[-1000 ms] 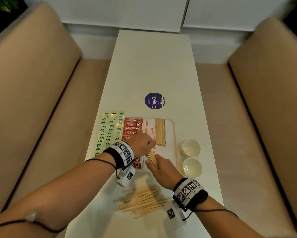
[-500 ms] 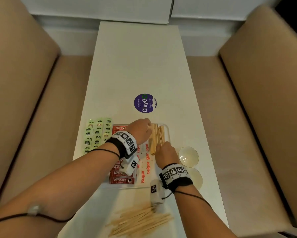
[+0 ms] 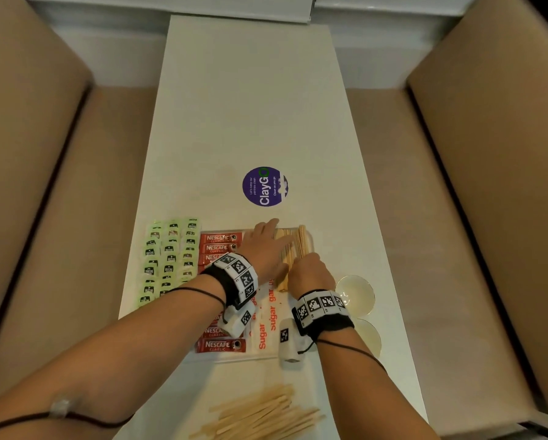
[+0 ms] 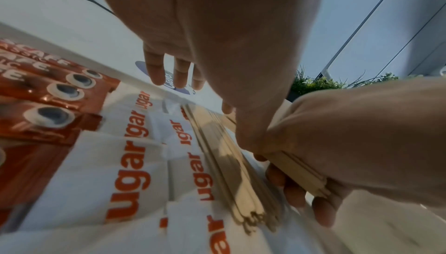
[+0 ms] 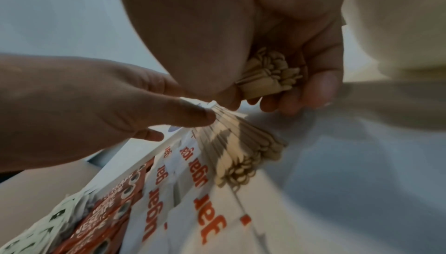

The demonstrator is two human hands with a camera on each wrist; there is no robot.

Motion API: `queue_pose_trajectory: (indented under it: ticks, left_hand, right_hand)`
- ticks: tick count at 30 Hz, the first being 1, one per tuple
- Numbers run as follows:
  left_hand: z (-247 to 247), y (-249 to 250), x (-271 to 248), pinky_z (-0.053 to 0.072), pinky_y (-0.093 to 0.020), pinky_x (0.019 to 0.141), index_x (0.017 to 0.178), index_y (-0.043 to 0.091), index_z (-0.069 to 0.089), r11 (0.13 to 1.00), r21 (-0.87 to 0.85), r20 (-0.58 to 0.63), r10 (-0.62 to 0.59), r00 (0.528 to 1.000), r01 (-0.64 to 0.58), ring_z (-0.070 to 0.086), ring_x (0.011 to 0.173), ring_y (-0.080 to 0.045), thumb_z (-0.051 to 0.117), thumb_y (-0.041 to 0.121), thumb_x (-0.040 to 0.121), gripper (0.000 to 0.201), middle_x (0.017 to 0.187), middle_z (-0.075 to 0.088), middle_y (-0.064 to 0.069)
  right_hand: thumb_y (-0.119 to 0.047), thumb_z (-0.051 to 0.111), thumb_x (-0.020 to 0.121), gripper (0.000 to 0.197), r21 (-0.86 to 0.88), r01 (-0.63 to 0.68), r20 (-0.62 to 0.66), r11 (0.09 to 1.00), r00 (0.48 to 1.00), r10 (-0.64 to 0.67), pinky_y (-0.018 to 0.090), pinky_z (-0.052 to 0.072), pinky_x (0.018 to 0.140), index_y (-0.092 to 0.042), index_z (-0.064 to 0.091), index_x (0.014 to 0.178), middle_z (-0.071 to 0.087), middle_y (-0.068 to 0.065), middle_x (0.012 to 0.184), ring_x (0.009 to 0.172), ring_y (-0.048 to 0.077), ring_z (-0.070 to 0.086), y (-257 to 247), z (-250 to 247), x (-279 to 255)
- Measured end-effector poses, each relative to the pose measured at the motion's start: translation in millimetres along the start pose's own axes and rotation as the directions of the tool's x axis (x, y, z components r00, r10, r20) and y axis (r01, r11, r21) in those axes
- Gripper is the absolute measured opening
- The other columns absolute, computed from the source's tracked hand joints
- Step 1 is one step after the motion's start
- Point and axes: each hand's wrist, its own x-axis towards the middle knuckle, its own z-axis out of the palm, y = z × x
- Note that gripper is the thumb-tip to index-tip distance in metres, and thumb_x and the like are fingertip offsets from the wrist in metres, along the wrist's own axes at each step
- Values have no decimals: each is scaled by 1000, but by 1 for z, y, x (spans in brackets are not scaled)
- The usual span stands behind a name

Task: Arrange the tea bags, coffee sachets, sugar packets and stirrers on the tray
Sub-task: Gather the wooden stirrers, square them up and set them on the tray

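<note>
A white tray holds red coffee sachets, sugar packets and a row of wooden stirrers at its far right. Green tea bags lie in rows on the table left of the tray. My left hand reaches over the tray's far end with fingers straight and the thumb pressing on the laid stirrers. My right hand grips a bundle of stirrers just above that row. More loose stirrers lie piled on the table near me.
Two small white bowls stand right of the tray near the table's right edge. A round purple sticker is on the table beyond the tray. Beige bench seats run along both sides of the narrow white table.
Both hands moved from the middle of the tray to its far right part, the right hand carrying the stirrer bundle. The left hand's fingers now stretch past the tray's far edge.
</note>
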Motion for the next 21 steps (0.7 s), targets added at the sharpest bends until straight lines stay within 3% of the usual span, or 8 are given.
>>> queue_pose_trajectory:
  ticks: [7,11,14,17,21]
  left_hand:
    - [7,0,9,18,-55,119,150,36,38,1000,0,24,3,1000,-3,10,149,-37,54,42,95,58,165,5,-13]
    - [7,0,9,18,-55,119,148,34,41,1000,4,17,3,1000,-3,10,149,-37,56,40,94,56,165,5,-13]
    - [6,1,7,18,-55,118,147,34,41,1000,-3,16,9,1000,-8,10,149,-37,57,41,94,55,165,7,-12]
    - [5,1,2,18,-55,119,148,32,40,1000,-25,28,9,1000,-8,8,150,-37,57,40,94,56,166,6,-12]
    - [2,-2,-7,20,-56,119,150,27,35,1000,-14,10,10,1000,-10,10,151,-36,61,41,92,65,166,8,-13]
  right_hand:
    - [-25,49,101,26,-143,34,3,989,999,-33,31,47,73,-9,58,118,67,9,117,104,27,68,-8,-4,1]
    - [-24,49,100,27,-241,75,17,968,997,-74,37,55,89,-10,63,118,66,11,119,106,29,66,-7,-9,-1]
    - [-22,52,98,25,-284,104,30,953,995,-99,38,54,91,-11,63,117,62,12,122,110,30,63,-7,-15,-4]
    - [-19,53,98,22,-307,135,36,942,991,-130,37,53,90,-11,61,117,60,11,122,111,30,62,-9,-23,-8]
    - [-24,50,101,19,-221,208,30,953,978,-206,35,54,80,-10,64,103,67,7,105,93,26,66,-6,-52,-1]
